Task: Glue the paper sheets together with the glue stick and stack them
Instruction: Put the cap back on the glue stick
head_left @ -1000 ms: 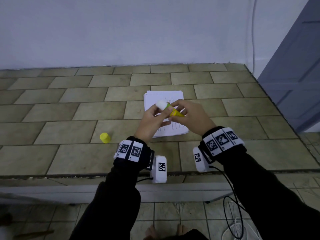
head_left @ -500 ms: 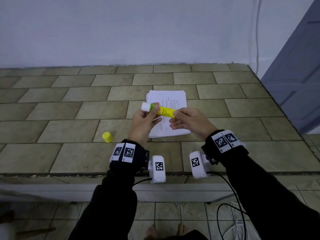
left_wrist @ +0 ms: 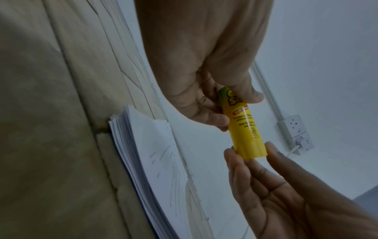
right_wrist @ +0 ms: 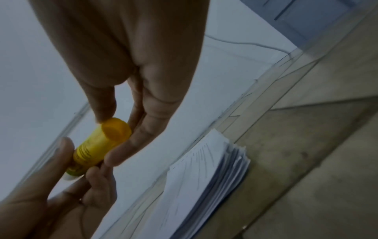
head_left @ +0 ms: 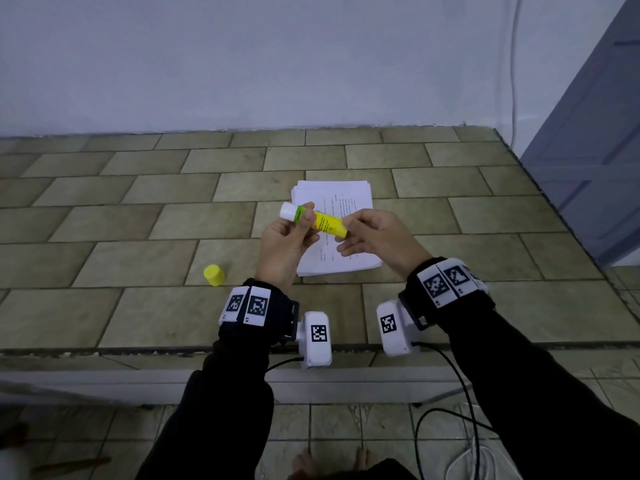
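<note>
A yellow glue stick point(head_left: 322, 222) with a green band and an uncovered white tip is held level above a stack of printed paper sheets point(head_left: 337, 197) on the tiled counter. My left hand point(head_left: 294, 230) grips the stick near its tip end. My right hand point(head_left: 360, 230) pinches the stick's base between thumb and fingers. In the left wrist view the glue stick point(left_wrist: 244, 127) sits between both hands over the paper stack point(left_wrist: 155, 155). The right wrist view shows the round base of the glue stick point(right_wrist: 113, 131) pinched by my fingertips, beside the paper stack point(right_wrist: 206, 176).
The yellow cap point(head_left: 214, 274) stands on the tiled counter point(head_left: 138, 306) left of my left wrist. A wall runs along the counter's back, and a wall socket point(left_wrist: 296, 131) shows. A blue door point(head_left: 595, 150) is at right. Cables point(head_left: 464, 441) hang below the front edge.
The stick has turned from pointing up toward me to lying level, white tip to the left. My right hand slid from the stick's middle to its base.
</note>
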Motion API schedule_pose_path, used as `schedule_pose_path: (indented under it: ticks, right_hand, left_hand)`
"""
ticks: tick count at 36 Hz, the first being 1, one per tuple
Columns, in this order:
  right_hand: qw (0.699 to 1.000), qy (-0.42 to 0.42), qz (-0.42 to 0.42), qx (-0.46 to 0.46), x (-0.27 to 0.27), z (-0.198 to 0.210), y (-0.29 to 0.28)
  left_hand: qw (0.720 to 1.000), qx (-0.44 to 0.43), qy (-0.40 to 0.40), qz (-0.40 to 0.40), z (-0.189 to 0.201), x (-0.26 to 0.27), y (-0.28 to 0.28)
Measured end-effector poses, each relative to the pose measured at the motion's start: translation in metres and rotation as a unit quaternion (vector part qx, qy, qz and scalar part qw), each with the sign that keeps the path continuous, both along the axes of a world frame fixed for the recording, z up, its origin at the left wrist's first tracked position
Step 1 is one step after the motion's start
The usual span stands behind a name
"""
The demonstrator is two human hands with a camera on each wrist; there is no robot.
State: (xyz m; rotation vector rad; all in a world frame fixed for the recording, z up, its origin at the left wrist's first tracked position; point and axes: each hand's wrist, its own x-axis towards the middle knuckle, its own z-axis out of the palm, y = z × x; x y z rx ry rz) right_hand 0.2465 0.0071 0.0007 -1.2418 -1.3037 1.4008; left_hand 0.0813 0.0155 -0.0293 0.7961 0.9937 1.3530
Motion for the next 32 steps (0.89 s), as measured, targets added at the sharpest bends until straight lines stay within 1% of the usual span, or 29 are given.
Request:
schedule_pose_path:
  ticks: [2, 3, 5, 6, 7, 9, 10, 11, 12, 13, 15, 17, 18, 19, 20, 22, 24, 25, 26, 27, 28, 29, 30, 31, 32]
  right_hand:
    - [1.0, 0.006, -0.007, 0.017, 0.001, -0.001, 0.0]
    - [0.999, -0.005, -0.015, 0.035, 0.001, -0.003, 0.0]
    - [0.993, -0.071, -0.032, 0.089, -0.001, -0.006, -0.002]
    - [0.984, -0.117, -0.043, 0.127, -0.002, -0.007, -0.003]
    - [0.969, -0.17, -0.055, 0.17, -0.004, -0.008, -0.005]
    - [0.928, -0.261, -0.07, 0.256, -0.008, -0.008, -0.009]
    - [0.914, -0.281, -0.071, 0.283, -0.008, -0.008, -0.009]
    - [0.908, -0.285, -0.07, 0.298, -0.009, -0.008, -0.01]
    - [0.911, -0.28, -0.069, 0.296, -0.008, -0.009, -0.009]
    - [0.921, -0.269, -0.067, 0.273, -0.008, -0.008, -0.008]
    - [0.96, -0.22, -0.053, 0.162, -0.005, -0.006, -0.005]
    - [0.99, -0.126, -0.035, 0.044, -0.003, -0.002, -0.002]
    - [0.997, -0.074, -0.031, 0.008, -0.001, -0.001, -0.001]
    - [0.999, -0.04, -0.031, -0.006, 0.001, 0.0, -0.001]
    - [0.999, -0.026, -0.035, -0.005, 0.003, 0.0, 0.0]
    - [0.998, -0.031, -0.046, 0.023, 0.005, -0.003, 0.0]
    - [0.989, -0.09, -0.062, 0.1, 0.005, -0.006, -0.002]
    - [0.976, -0.136, -0.069, 0.156, 0.005, -0.006, -0.003]
    - [0.955, -0.19, -0.07, 0.217, 0.004, -0.008, -0.004]
    - [0.927, -0.249, -0.065, 0.274, 0.003, -0.009, -0.006]
    - [0.898, -0.302, -0.056, 0.315, 0.001, -0.01, -0.006]
    - [0.879, -0.336, -0.047, 0.336, 0.0, -0.01, -0.007]
    - [0.874, -0.349, -0.041, 0.335, -0.001, -0.012, -0.007]
    - [0.883, -0.345, -0.04, 0.317, -0.001, -0.011, -0.007]
    - [0.9, -0.325, -0.045, 0.286, -0.001, -0.012, -0.007]
  left_hand:
    - [1.0, -0.004, -0.009, 0.004, 0.0, 0.0, 0.0]
    - [1.0, -0.006, -0.009, 0.005, 0.0, 0.0, 0.0]
    - [1.0, -0.01, -0.003, 0.01, 0.001, 0.002, 0.0]
    - [1.0, -0.009, 0.002, 0.011, 0.001, 0.003, 0.0]
    - [1.0, -0.008, 0.007, 0.013, 0.002, 0.005, -0.001]
    - [1.0, -0.005, 0.013, 0.019, 0.003, 0.008, -0.002]
    - [1.0, -0.004, 0.012, 0.021, 0.003, 0.009, -0.002]
    - [1.0, -0.003, 0.009, 0.024, 0.004, 0.01, -0.002]
    - [1.0, -0.002, 0.006, 0.026, 0.004, 0.01, -0.002]
    - [1.0, -0.003, 0.004, 0.028, 0.004, 0.009, -0.002]
    - [0.999, -0.002, 0.002, 0.032, 0.005, 0.007, -0.002]
    - [0.999, 0.0, 0.005, 0.032, 0.005, 0.006, -0.002]
    - [1.0, -0.001, 0.008, 0.03, 0.004, 0.006, -0.002]
    - [1.0, -0.001, 0.011, 0.029, 0.004, 0.006, -0.003]
    - [1.0, -0.002, 0.012, 0.029, 0.004, 0.006, -0.003]
    - [1.0, -0.003, 0.011, 0.028, 0.004, 0.007, -0.004]
    - [1.0, -0.006, 0.011, 0.029, 0.004, 0.008, -0.004]
    - [0.999, -0.008, 0.013, 0.03, 0.004, 0.008, -0.005]
    - [0.999, -0.009, 0.016, 0.03, 0.005, 0.009, -0.005]
    - [0.999, -0.009, 0.02, 0.029, 0.005, 0.009, -0.005]
    - [0.999, -0.008, 0.023, 0.027, 0.005, 0.01, -0.005]
    - [0.999, -0.007, 0.027, 0.026, 0.004, 0.01, -0.006]
    - [0.999, -0.004, 0.029, 0.026, 0.004, 0.011, -0.006]
    - [0.999, -0.002, 0.03, 0.025, 0.005, 0.011, -0.006]
    - [0.999, 0.0, 0.032, 0.025, 0.006, 0.01, -0.006]
